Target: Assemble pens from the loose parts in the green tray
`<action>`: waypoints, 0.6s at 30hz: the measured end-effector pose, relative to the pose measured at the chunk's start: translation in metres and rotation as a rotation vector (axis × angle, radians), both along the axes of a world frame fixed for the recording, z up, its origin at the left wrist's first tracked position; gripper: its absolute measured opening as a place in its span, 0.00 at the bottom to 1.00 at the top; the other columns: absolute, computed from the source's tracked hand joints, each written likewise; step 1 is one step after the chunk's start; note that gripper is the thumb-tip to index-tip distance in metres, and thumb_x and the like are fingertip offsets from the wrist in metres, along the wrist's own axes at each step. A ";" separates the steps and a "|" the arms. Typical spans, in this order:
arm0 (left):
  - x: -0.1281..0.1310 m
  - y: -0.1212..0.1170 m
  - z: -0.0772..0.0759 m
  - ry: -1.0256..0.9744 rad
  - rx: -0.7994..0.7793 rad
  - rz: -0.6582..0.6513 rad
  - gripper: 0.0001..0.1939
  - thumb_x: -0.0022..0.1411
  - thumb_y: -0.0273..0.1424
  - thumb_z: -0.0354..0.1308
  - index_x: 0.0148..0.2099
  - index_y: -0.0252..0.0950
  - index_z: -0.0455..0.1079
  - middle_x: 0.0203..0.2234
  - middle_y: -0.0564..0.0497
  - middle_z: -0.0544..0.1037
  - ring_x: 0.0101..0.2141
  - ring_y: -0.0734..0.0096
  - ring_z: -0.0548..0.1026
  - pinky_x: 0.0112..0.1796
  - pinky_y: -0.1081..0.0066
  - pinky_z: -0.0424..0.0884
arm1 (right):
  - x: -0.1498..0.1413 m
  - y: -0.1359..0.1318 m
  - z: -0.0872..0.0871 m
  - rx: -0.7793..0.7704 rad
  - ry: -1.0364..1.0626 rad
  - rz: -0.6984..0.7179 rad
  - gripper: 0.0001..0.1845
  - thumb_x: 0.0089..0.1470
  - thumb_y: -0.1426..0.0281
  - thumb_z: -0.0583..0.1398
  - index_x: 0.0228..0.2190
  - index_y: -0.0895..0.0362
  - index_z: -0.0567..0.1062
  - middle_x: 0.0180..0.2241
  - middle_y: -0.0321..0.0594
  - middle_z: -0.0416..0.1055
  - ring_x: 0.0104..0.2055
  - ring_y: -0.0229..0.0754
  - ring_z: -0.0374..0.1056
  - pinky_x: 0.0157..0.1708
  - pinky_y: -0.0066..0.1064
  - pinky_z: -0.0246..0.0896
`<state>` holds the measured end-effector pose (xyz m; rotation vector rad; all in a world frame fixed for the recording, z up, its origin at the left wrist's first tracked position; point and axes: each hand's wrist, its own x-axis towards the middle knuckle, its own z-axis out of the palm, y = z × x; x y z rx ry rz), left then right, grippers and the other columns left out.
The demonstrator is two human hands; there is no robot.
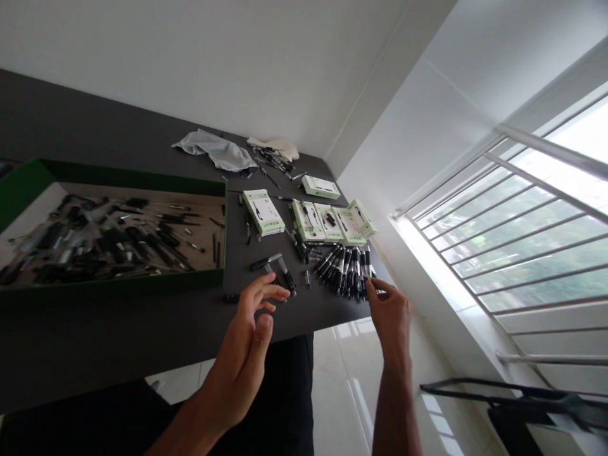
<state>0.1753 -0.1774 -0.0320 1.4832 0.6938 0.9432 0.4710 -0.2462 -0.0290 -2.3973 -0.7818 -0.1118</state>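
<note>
Gel pens (344, 269) fanned in a dense pile on the dark counter (304, 320), close to its near right edge; clock read from the pile, twelve away from the person; right hand (392, 310) at four o'clock, thumb and fingertips drawn narrow at the pile's edge, cannot tell whether a pen is gripped; left hand (242, 354) at eight, loosely wide, nothing seen in it, near loose pens (287, 275) at nine; printed cartons (351, 228) at twelve; green-walled box (137, 180) of jumbled pens farther out at nine to ten; risk, as judged: a sideways nudge from the right hand could roll outer pens over the edge; a low left-hand sweep could scatter the loose ones.
</note>
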 end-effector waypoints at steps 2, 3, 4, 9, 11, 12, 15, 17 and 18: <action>-0.002 0.001 0.000 0.027 0.010 0.008 0.25 0.80 0.45 0.40 0.72 0.43 0.52 0.59 0.40 0.74 0.59 0.55 0.72 0.59 0.54 0.67 | 0.003 0.009 -0.001 -0.040 0.006 -0.013 0.26 0.56 0.55 0.61 0.46 0.60 0.86 0.38 0.52 0.85 0.40 0.57 0.79 0.43 0.43 0.65; -0.004 0.001 -0.001 0.044 0.011 0.016 0.24 0.80 0.45 0.41 0.71 0.44 0.53 0.58 0.42 0.74 0.58 0.56 0.72 0.59 0.55 0.66 | 0.003 0.012 -0.002 -0.053 0.004 -0.020 0.26 0.57 0.55 0.62 0.47 0.60 0.85 0.38 0.53 0.85 0.42 0.58 0.79 0.44 0.43 0.64; -0.006 0.001 -0.001 0.059 0.010 0.024 0.23 0.80 0.44 0.42 0.71 0.45 0.54 0.57 0.43 0.75 0.58 0.57 0.72 0.59 0.56 0.65 | 0.003 0.014 -0.003 -0.064 -0.001 -0.030 0.26 0.57 0.55 0.62 0.48 0.60 0.85 0.39 0.53 0.85 0.44 0.59 0.79 0.45 0.43 0.64; -0.012 0.005 -0.003 0.072 0.004 0.055 0.20 0.80 0.43 0.43 0.68 0.49 0.59 0.55 0.48 0.75 0.55 0.61 0.71 0.58 0.60 0.63 | 0.003 0.020 -0.011 -0.097 -0.037 -0.056 0.21 0.59 0.57 0.61 0.44 0.57 0.86 0.39 0.51 0.85 0.47 0.60 0.78 0.51 0.45 0.58; -0.014 0.007 -0.001 0.062 0.019 0.069 0.19 0.81 0.43 0.43 0.67 0.48 0.61 0.55 0.48 0.75 0.55 0.61 0.72 0.58 0.61 0.63 | 0.003 0.021 -0.015 -0.107 -0.064 -0.070 0.18 0.59 0.59 0.61 0.41 0.54 0.86 0.38 0.48 0.85 0.47 0.59 0.77 0.55 0.48 0.53; -0.015 0.008 0.000 0.057 0.031 0.077 0.19 0.81 0.42 0.43 0.67 0.48 0.62 0.55 0.48 0.74 0.55 0.61 0.72 0.58 0.61 0.63 | 0.003 0.022 -0.016 -0.108 -0.079 -0.078 0.17 0.59 0.60 0.61 0.41 0.54 0.86 0.38 0.47 0.85 0.47 0.59 0.76 0.56 0.49 0.51; -0.018 0.009 0.002 0.048 0.065 0.112 0.17 0.81 0.41 0.44 0.65 0.48 0.65 0.55 0.49 0.75 0.56 0.63 0.72 0.58 0.64 0.63 | 0.004 0.023 -0.021 -0.092 -0.123 -0.086 0.15 0.59 0.61 0.61 0.40 0.53 0.85 0.39 0.46 0.84 0.47 0.57 0.75 0.56 0.50 0.48; -0.022 0.010 0.002 0.048 0.070 0.146 0.17 0.81 0.41 0.44 0.64 0.49 0.66 0.54 0.50 0.75 0.54 0.65 0.72 0.56 0.66 0.63 | 0.006 0.022 -0.023 -0.060 -0.150 -0.079 0.16 0.59 0.60 0.60 0.41 0.53 0.84 0.39 0.46 0.83 0.47 0.56 0.74 0.55 0.48 0.49; -0.024 0.011 0.002 0.050 0.070 0.167 0.17 0.81 0.41 0.44 0.64 0.49 0.66 0.53 0.50 0.75 0.53 0.65 0.72 0.56 0.66 0.64 | 0.007 0.021 -0.025 -0.037 -0.164 -0.077 0.16 0.60 0.59 0.60 0.42 0.53 0.84 0.39 0.45 0.83 0.47 0.56 0.73 0.54 0.47 0.50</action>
